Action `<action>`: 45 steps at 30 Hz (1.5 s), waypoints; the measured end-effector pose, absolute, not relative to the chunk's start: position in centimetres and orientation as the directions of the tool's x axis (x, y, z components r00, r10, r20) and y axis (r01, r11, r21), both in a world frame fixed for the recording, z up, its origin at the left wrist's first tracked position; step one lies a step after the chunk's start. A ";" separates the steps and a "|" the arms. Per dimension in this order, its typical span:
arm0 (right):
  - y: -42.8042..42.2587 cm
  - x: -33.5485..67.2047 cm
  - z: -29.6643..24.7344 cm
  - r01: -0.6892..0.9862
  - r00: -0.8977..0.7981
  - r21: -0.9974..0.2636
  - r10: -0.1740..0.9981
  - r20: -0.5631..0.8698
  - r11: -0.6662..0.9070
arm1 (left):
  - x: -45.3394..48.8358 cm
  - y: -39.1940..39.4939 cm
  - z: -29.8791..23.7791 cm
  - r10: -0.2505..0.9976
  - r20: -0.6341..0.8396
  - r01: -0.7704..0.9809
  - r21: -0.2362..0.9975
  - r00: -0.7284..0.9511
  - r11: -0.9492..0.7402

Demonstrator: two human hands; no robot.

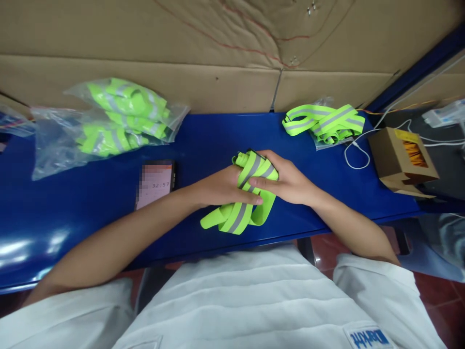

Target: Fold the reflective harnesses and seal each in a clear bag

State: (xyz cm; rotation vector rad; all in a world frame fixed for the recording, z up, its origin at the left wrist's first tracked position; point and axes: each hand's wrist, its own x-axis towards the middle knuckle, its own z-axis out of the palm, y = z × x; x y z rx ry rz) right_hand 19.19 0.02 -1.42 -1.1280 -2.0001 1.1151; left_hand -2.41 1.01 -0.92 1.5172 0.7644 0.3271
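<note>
Between my two hands is a bundled neon-yellow reflective strap [238, 216] with a grey stripe, held above the blue table [196, 145] near its front edge. My left hand [227, 186] grips it from the left, thumb lying across the front. From the right, my right hand [286, 179] wraps round the upper part, its thumb also pressed on the strap. Loops of the strap hang below my thumbs, and one loose end points left. A dark edge shows at the top of the bundle; most of my fingers are hidden behind it.
Clear plastic bags with more yellow straps [127, 109] lie at the back left. A phone [155, 184] showing digits rests beside my left forearm. At the back right are another strap pile [327, 121], a white cable [358, 165] and an open cardboard box [395, 157].
</note>
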 end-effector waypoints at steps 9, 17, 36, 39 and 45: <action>-0.1 19.8 -0.2 0.360 -0.355 -0.882 0.919 0.173 0.305 | -1.8 -0.8 -0.9 0.551 -0.441 0.067 0.819 0.708 0.569; 1.0 22.4 0.7 0.320 -0.129 -0.877 0.933 0.335 0.359 | -3.6 0.5 1.0 0.515 -0.343 0.101 0.892 0.785 0.441; 3.6 23.4 -0.5 0.106 -0.144 -0.980 0.978 0.153 0.169 | -7.1 -2.7 -1.6 0.841 -0.085 0.085 0.995 0.534 0.046; 4.1 23.7 -1.0 0.147 -0.138 -0.970 0.975 0.175 0.195 | -7.4 -2.4 -1.3 0.808 -0.085 0.039 0.996 0.583 0.077; 3.2 23.0 -1.6 0.135 -0.172 -0.972 0.971 0.169 0.193 | -6.7 -2.4 -2.2 0.665 -0.118 -0.171 0.920 0.737 0.353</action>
